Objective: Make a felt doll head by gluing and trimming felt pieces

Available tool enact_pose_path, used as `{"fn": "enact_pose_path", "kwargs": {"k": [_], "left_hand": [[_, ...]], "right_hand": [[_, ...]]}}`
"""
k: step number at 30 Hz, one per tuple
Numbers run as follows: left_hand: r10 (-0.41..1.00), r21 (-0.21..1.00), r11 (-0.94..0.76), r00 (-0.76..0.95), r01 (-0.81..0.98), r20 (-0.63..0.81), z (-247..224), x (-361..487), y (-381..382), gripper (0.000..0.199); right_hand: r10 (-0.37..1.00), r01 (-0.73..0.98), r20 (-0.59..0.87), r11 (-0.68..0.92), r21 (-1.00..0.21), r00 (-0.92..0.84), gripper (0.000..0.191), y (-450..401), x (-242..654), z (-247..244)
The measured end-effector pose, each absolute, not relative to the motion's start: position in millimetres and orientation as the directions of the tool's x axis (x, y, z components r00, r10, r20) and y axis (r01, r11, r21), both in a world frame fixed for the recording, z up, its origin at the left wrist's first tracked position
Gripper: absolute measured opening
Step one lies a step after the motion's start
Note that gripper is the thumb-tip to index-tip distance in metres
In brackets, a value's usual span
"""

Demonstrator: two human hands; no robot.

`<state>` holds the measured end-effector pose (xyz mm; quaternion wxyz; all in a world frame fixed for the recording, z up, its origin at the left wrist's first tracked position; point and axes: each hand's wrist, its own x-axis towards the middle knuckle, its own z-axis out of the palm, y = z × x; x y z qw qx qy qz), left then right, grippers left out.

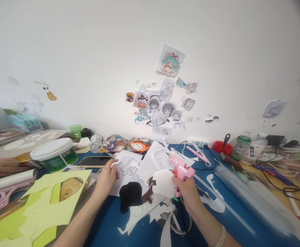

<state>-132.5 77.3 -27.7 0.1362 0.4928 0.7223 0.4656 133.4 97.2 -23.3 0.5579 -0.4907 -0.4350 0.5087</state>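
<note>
My right hand [184, 187] is closed around a pink hot glue gun [182, 166], its nozzle pointing up and to the left. A clear glue stick [224, 204] sticks out behind it. Close by the gun lies a round white cutout [162, 183], with brown pieces [148, 193] at its left. My left hand [108, 178] has its fingers curled at the left edge of a white sheet with a line drawing [126, 168] and appears to pinch it. A black cutout [130, 195] lies just below that sheet. Paper scraps [137, 216] are strewn between my forearms.
Yellow cut sheets [72, 202], a phone [93, 161] and a white-lidded tub [52, 151] are on the left, near another person's hand [0, 166]. A clear plastic roll [253, 199], bottles [242, 144] and a red bowl [222, 148] stand right. Drawings [168, 109] cover the wall.
</note>
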Motion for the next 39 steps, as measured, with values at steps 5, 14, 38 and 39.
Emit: {"fn": "enact_pose_path", "kwargs": {"k": [5,14,38,39], "left_hand": [[0.848,0.713,0.098,-0.433,0.694,0.305,-27,-133,75,0.044],[0.824,0.624,0.15,-0.446,0.767,0.35,-21,-128,70,0.04],[0.789,0.869,0.402,0.591,-0.289,-0.168,-28,-35,32,0.056],[0.786,0.861,0.406,0.598,-0.307,-0.157,-29,-35,32,0.055]], "right_hand": [[0.993,-0.13,-0.04,-0.025,-0.991,0.112,0.023,98,133,-23],[0.997,-0.149,-0.035,-0.025,-0.989,0.066,0.024,97,133,-21],[0.965,0.222,0.219,0.247,-0.943,-0.144,0.012,70,121,-19],[0.958,0.226,0.248,0.277,-0.934,-0.146,0.012,71,122,-19]]}}
